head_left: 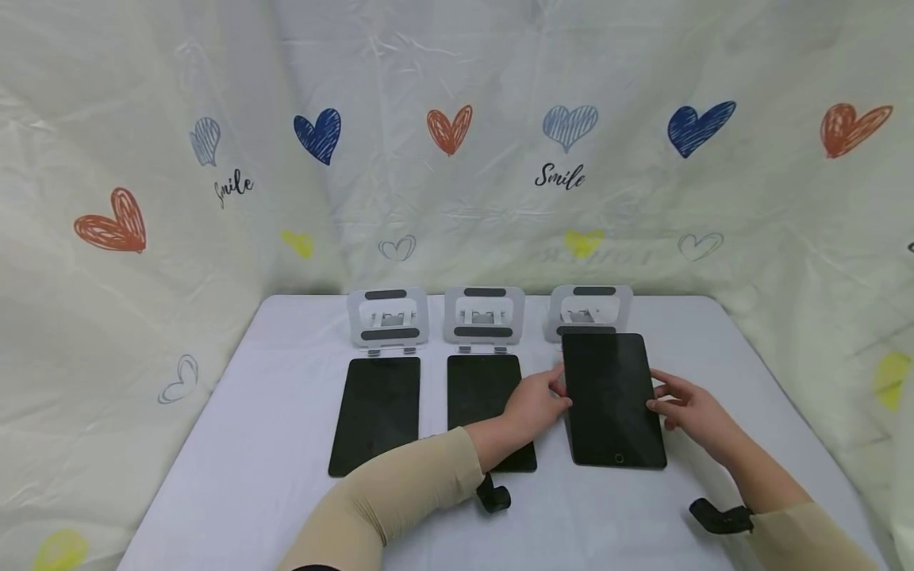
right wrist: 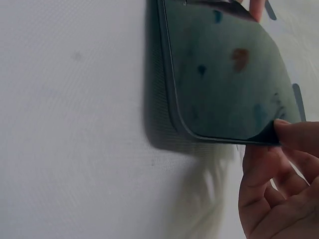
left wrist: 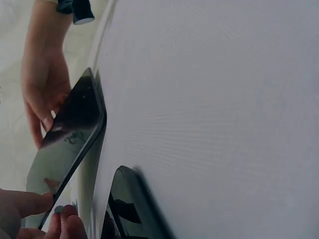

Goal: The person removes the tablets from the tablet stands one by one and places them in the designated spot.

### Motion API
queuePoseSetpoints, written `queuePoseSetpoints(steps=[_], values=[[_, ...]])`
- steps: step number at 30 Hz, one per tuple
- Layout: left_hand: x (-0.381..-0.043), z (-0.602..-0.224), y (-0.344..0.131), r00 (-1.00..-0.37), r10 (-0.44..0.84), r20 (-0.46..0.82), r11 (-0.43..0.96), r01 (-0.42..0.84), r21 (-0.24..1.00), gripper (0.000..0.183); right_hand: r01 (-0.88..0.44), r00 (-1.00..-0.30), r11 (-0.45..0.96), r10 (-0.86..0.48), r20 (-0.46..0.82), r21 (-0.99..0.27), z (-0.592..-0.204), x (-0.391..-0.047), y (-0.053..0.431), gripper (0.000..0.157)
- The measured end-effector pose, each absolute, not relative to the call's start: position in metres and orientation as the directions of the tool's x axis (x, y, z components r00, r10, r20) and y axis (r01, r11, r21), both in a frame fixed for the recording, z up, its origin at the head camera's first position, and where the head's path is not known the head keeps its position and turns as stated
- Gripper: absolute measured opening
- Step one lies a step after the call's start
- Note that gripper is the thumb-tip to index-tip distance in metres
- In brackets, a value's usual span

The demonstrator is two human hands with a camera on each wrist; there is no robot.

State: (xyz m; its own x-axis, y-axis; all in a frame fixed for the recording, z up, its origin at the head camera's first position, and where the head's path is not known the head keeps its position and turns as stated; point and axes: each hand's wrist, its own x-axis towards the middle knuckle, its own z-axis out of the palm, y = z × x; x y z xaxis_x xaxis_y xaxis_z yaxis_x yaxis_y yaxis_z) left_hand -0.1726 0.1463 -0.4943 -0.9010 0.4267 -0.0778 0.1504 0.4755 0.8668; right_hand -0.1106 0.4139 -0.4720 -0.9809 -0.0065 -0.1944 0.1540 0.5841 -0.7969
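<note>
A black tablet (head_left: 614,400) at the right is held between both hands, screen up, its far end raised and its near end low over the white table. My left hand (head_left: 535,400) pinches the left edge, thumb (left wrist: 35,203) on the screen side and fingers below. On the opposite edge, my right hand (head_left: 689,412) grips with the thumb (right wrist: 289,132) over the screen and curled fingers underneath. Behind the tablet's far end stands a grey-white folding stand (head_left: 624,305), partly covered by it. A second tablet (head_left: 481,381) lies beneath my left forearm, partly hidden.
A third tablet (head_left: 378,412) lies flat at the left. Two more stands, a left one (head_left: 353,313) and a middle one (head_left: 520,313), line the table's (head_left: 236,444) back edge. Behind hangs a pale curtain (head_left: 500,63) printed with hearts. Black wrist mounts (head_left: 717,519) jut from the sleeves.
</note>
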Motion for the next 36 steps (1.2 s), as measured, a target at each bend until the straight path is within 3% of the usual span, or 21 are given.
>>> queuePoseSetpoints(steps=[5,14,22,36], values=[[-0.176,-0.491,0.149,-0.882,0.455,-0.125,0.651,0.234,0.722,0.07,0.156,-0.975,0.572,-0.039,-0.217,-0.805,-0.473,-0.112,0.421,0.069],[-0.18,-0.489,0.16,-0.866,0.447,-0.224,0.823,0.299,0.484,0.067,0.235,-0.951,0.546,-0.041,-0.306,-0.804,-0.476,-0.113,0.428,0.07],[-0.183,-0.483,0.162,-0.855,0.422,-0.303,0.861,0.273,0.43,0.065,0.273,-0.93,0.568,-0.05,-0.364,-0.776,-0.477,-0.116,0.43,0.07],[-0.181,-0.484,0.166,-0.852,0.419,-0.314,0.889,0.314,0.333,0.053,0.308,-0.903,0.635,-0.04,-0.428,-0.709,-0.469,-0.126,0.426,0.066]])
